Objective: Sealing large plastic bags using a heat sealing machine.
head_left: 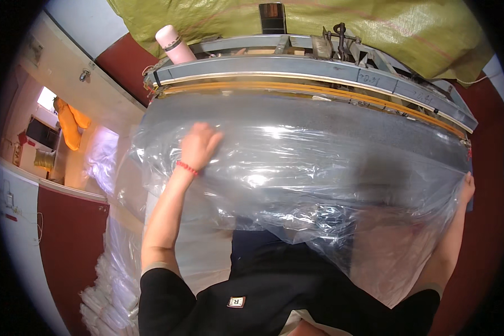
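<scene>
A wide sheet of clear plastic film (297, 151) lies in wrinkles over a grey work surface (229, 103) and hangs down toward my body. Over the film's left part is my left hand (200, 144), slightly blurred, palm down with the thumb apart and nothing gripped; I cannot tell how firmly it touches. At the far right, the film's edge is pinched in my right hand (468, 187), whose fingertips are partly hidden. From there the film stretches taut down toward my right forearm.
Behind the surface runs a long grey metal frame (235, 66) with orange strips (263, 87) and a dark metal clamp part (341, 42). A pink bottle (175, 45) and a dark phone-like slab (273, 18) stand there. Bundled clear plastic (109, 294) lies low at left, near a doorway.
</scene>
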A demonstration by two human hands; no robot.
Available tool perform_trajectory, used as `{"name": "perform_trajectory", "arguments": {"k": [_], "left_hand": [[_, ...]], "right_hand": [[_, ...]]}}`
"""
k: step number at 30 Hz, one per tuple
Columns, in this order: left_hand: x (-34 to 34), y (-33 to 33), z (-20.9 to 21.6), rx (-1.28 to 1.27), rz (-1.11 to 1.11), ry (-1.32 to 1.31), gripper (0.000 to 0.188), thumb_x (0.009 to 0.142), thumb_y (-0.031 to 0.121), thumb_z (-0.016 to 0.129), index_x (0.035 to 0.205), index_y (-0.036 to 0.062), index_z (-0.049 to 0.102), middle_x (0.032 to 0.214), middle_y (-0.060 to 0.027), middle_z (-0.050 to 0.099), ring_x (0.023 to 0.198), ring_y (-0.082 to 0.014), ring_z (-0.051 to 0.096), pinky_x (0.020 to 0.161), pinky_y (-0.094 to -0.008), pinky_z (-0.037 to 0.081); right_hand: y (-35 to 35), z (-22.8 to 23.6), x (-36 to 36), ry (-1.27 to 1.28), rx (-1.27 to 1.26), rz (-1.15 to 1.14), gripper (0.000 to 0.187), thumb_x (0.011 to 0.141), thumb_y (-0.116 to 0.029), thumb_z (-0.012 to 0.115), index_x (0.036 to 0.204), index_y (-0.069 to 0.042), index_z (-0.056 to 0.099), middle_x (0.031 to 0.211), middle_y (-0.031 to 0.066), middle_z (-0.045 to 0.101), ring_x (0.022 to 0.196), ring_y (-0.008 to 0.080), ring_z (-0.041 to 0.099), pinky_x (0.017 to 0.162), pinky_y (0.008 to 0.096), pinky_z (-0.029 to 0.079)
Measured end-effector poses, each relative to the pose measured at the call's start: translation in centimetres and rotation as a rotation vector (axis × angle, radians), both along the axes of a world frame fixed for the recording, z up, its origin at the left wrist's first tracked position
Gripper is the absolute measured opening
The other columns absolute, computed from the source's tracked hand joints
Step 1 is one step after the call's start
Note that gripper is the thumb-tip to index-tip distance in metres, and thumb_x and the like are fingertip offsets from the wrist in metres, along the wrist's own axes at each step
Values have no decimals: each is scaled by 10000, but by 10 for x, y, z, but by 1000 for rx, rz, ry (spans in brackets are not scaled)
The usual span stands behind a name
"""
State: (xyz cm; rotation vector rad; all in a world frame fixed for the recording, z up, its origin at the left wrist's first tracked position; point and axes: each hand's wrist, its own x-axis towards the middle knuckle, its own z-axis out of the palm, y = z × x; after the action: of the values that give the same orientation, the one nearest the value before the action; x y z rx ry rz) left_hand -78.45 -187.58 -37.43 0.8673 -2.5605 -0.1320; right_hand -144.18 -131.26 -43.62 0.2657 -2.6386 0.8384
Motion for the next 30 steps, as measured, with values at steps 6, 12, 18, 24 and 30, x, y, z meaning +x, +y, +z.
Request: {"name": "perform_trajectory", "arguments": {"k": [6, 12, 18, 24, 30], "left_hand": [[-18, -16, -18, 24, 101, 234, 166, 683, 152, 679, 710, 15, 589, 672, -100, 552, 692, -260, 511, 607, -339, 416], [-19, -28, -21, -49, 8, 205, 118, 688, 101, 657, 711, 22, 573, 752, -99, 564, 739, -262, 512, 665, -336, 421], [-36, -53, -8, 395, 237, 907, 146, 853, 181, 449, 868, 51, 514, 684, -19, 499, 620, -125, 480, 581, -237, 403], [-29, -133, -54, 398, 349, 935, 120, 850, 156, 460, 820, 49, 507, 645, 26, 429, 561, -57, 382, 503, -201, 331], [-41, -185, -65, 487, 189, 1059, 172, 828, 176, 549, 679, 107, 499, 597, 72, 412, 531, -27, 343, 465, -186, 255]], "right_hand": [[13, 51, 36, -230, -840, 300, 301, 857, -350, 521, 855, -56, 588, 777, -6, 568, 722, 88, 513, 666, 224, 411], [36, 67, 32, -255, -889, 289, 248, 852, -294, 541, 847, -51, 591, 775, -3, 572, 699, 98, 516, 659, 231, 417], [-53, 76, 27, -64, -1021, 152, 224, 838, -240, 508, 777, -45, 601, 726, 10, 578, 650, 130, 524, 577, 272, 412], [-149, 2, 0, 301, -378, 151, 264, 846, -254, 506, 846, -2, 583, 744, 73, 590, 713, 181, 554, 677, 313, 430], [-197, 8, -1, 52, -779, 226, 198, 807, -200, 592, 718, -30, 543, 609, -1, 513, 537, 81, 463, 520, 221, 384]]}}
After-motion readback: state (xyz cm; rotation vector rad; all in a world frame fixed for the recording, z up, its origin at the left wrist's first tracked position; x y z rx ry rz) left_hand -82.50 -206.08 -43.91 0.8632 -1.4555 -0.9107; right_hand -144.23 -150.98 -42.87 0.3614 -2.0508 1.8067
